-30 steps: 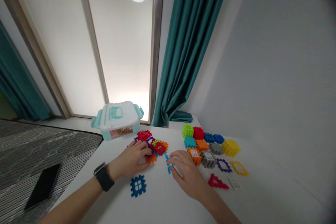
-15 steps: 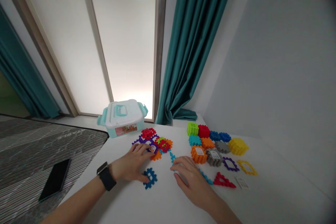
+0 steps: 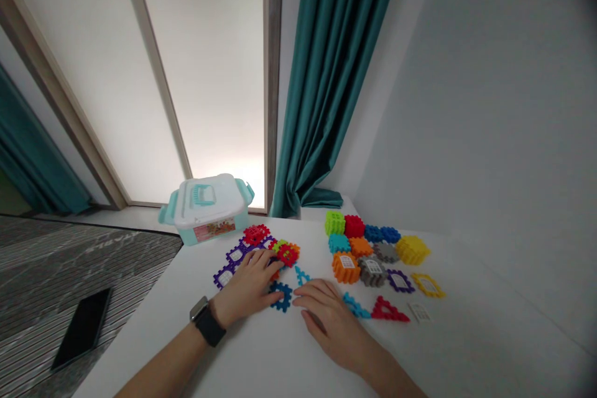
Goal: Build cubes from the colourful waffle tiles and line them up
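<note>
The dark-blue tile [image 3: 286, 291] has moved nearer the red piece [image 3: 288, 255], tightening the layout; left hand [image 3: 250, 286] fingers spread, right hand [image 3: 332, 320] fingers curled, grip unclear.

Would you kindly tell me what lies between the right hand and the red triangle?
The head view shows a light blue piece between them.

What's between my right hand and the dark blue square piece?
Nothing visible, just a narrow strip of white table between your right hand and the dark blue square piece. Your left hand has its thumb over the piece from the opposite side; the light blue triangle lies outside that gap.
</note>
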Motion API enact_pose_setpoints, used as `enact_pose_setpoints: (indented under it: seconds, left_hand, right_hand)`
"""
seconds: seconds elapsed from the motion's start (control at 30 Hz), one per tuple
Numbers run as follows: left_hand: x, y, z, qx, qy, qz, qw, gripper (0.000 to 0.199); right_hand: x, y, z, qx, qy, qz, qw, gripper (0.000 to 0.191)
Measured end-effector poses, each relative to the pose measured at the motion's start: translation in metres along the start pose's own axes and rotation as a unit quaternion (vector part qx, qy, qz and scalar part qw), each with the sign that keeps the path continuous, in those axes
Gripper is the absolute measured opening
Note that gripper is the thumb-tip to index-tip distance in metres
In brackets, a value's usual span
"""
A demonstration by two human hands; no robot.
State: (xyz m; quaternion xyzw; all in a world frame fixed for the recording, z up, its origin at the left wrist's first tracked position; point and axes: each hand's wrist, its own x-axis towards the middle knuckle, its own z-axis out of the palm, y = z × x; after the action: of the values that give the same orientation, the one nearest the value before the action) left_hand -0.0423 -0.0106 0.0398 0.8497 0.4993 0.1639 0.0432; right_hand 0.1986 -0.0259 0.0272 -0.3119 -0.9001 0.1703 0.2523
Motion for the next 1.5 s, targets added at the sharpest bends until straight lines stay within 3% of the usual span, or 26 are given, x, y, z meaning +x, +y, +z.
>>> enact_pose_setpoints:
  seconds: [0.2, 0.4, 0.77, 1.2, 1.5]
  left_hand:
    - [-0.010, -0.025, -0.004, -0.005, 0.068, -0.009, 0.998, 0.023]
    - [-0.013, -0.044, -0.008, 0.042, 0.053, -0.026, 0.997, 0.021]
    - [-0.009, -0.041, -0.006, 0.075, 0.041, -0.019, 0.996, 0.009]
    - [-0.008, -0.049, -0.003, 0.094, 0.037, 0.018, 0.995, 0.010]
    - [-0.010, -0.044, -0.003, 0.032, 0.057, 0.032, 0.997, 0.012]
  right_hand:
    - [0.000, -0.001, 0.000, 0.003, -0.017, 0.008, 1.000, 0.033]
    - [0.001, -0.004, -0.004, 0.001, -0.027, 0.020, 0.999, 0.030]
    - [0.000, -0.003, -0.004, 0.010, -0.039, 0.027, 0.999, 0.029]
    - [-0.001, -0.004, -0.007, 0.018, -0.049, 0.033, 0.998, 0.028]
    - [0.000, -0.006, -0.010, 0.012, -0.041, 0.018, 0.999, 0.031]
